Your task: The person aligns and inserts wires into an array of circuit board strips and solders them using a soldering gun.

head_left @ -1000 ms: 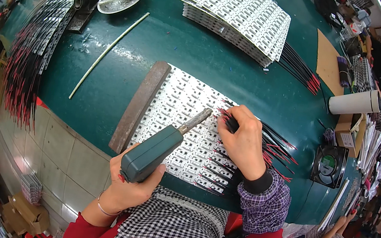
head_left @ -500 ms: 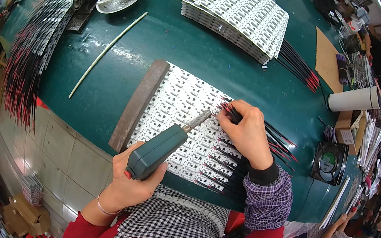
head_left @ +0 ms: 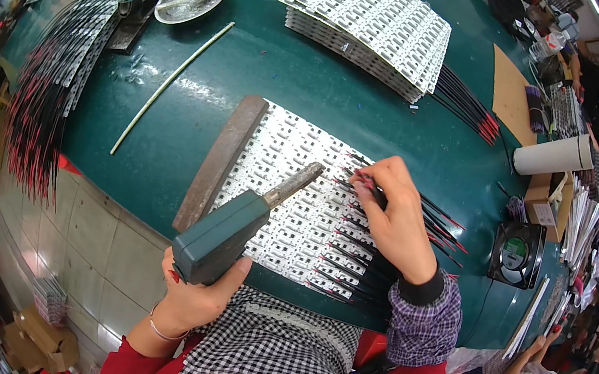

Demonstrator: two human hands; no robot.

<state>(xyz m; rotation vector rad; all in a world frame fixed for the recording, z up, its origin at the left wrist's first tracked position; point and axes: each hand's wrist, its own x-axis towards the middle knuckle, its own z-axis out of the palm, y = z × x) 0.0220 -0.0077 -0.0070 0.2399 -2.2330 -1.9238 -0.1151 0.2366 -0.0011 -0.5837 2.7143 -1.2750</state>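
Left hand (head_left: 199,291) at the near edge of the green worktop (head_left: 284,71), fist wrapped around the boxy green handle of a soldering iron (head_left: 233,227). Iron angled up and to the right, metal barrel over the white LED strip panel (head_left: 290,201). Tip is near the right fingers; can't tell if it touches the panel.

Right hand (head_left: 397,222) palm down on the right part of the panel, forearm coming in from the near edge in a plaid cuff. Fingertips pinched on a thin red-tipped black wire (head_left: 357,179); the contact point is hidden under the fingers.

More black wires (head_left: 349,269) fan off the panel's right side, partly covered by the hand and cuff. Rusty metal bar (head_left: 221,161) lies along the panel's left edge. Panel's near edge is cut off by the checked apron.
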